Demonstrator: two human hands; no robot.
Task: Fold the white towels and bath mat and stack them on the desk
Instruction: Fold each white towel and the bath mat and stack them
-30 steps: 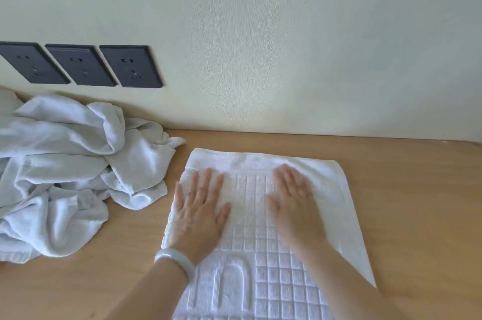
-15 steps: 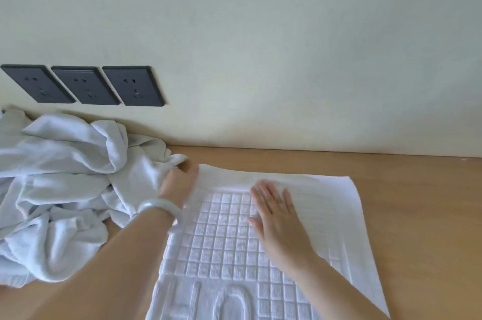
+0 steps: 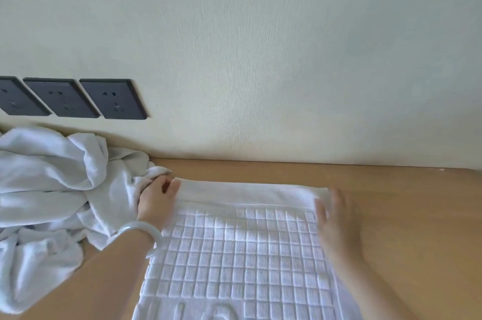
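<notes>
The white bath mat [image 3: 242, 254], woven in a raised grid, is lying flat on the wooden counter [image 3: 417, 215] right in front of the person, with its far edge rising into a soft fold along the side nearest the wall [image 3: 287, 59]. The left hand [image 3: 156, 199] is gripping the mat's far left corner, fingers curled in around the cloth. The right hand [image 3: 331, 218] is pinching the far right corner, thumb lying on top and fingers wrapping past the edge, though it is blurred. Both forearms are reaching forward from the near edge, one along each side of the mat. A pale bracelet [image 3: 140, 229] is sitting on the left wrist. Crumpled white towels [image 3: 47, 189] are lying heaped on the counter, touching the left hand. Three dark sockets [image 3: 112, 99] are sitting on the wall above the heap.
</notes>
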